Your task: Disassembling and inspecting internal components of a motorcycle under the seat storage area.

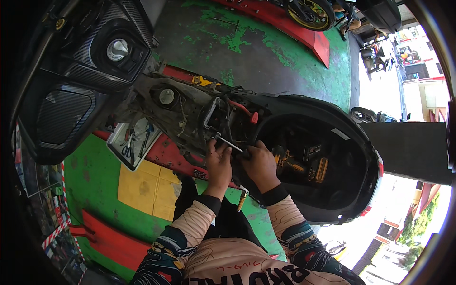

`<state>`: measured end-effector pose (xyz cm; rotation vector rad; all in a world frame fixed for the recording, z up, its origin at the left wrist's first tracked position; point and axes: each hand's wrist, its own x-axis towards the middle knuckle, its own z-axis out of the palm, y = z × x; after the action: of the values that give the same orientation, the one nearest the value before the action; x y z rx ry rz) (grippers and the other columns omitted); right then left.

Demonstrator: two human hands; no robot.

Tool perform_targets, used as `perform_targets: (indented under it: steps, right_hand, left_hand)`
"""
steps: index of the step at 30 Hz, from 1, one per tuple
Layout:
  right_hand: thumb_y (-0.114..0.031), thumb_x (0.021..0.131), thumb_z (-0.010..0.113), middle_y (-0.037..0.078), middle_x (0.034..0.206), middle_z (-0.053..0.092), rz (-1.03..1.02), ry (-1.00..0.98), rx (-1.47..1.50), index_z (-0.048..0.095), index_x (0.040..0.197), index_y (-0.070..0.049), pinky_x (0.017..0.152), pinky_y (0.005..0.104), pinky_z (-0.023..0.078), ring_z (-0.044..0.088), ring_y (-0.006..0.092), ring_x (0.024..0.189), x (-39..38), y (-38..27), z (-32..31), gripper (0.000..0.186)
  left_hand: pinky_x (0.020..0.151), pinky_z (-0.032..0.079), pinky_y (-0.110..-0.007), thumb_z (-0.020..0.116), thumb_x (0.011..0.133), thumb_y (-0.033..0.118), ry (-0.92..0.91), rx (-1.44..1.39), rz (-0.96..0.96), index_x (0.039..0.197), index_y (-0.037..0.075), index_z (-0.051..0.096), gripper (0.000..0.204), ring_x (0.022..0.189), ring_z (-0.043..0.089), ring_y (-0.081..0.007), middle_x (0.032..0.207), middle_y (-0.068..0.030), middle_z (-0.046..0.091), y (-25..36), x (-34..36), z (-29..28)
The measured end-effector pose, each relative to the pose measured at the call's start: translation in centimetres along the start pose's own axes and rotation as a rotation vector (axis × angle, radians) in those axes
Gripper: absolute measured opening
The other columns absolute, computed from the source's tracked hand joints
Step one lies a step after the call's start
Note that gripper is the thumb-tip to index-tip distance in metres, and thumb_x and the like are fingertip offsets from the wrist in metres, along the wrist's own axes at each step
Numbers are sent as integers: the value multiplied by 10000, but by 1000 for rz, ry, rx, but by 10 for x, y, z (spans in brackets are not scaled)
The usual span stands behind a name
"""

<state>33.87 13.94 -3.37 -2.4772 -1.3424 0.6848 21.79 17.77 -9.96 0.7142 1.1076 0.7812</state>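
Note:
A partly stripped scooter lies across my view, its inner frame point(190, 102) bare between the front panel and the storage tub. My right hand point(260, 166) is closed around the end of a slim silver hand tool point(231, 142); its grip is hidden in my fist. The shaft slants up and left toward the opening in the frame. Beside the tool's far end is my left hand point(219, 166), fingers bent together against the frame's near edge. What those fingers pinch is hidden. A red-handled part point(254, 117) stands just beyond my right hand.
Inside the black storage tub point(342, 190) lie yellow-and-black power tools point(319, 169). A tray point(114, 147) of hand tools and scissors sits at the left, above yellow cardboard point(142, 190). Red lift platforms point(175, 156) run under the scooter. Another motorcycle wheel point(311, 14) stands far off.

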Motion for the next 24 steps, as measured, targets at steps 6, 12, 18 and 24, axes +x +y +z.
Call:
perform_targets:
  steps: [6,12,18,24]
  right_hand:
    - [-111,758,689,131,933,626,-221,24,110,712,859,-62,708,469,538,664,369,806,14,15,-4,116]
    - [-48,724,656,130,930,650,-366,-14,80,703,851,-28,712,450,536,656,383,807,3,10,-4,137]
    - [-63,742,696,131,917,654,-234,-85,97,724,935,-27,694,435,527,656,377,804,-9,1,-20,198]
    - [-162,799,785,176,870,658,224,-110,245,686,1067,9,689,421,515,668,366,803,-36,6,-55,333]
  left_hand:
    - [923,480,-295,512,1000,-20,-46,244,202,1390,-38,361,418,1048,641,-188,1170,-167,688,-1,2,8]
    - [980,452,-326,532,989,7,-134,251,329,1387,-43,323,453,1076,600,-186,1188,-143,615,-8,-6,-5]
    - [911,491,-419,654,954,140,-196,550,328,1400,-35,320,585,1020,651,-354,1120,-212,639,17,-6,-18]
    - [900,485,-396,637,972,133,-112,742,199,1427,-13,283,594,1004,659,-348,1075,-205,661,43,-8,-24]
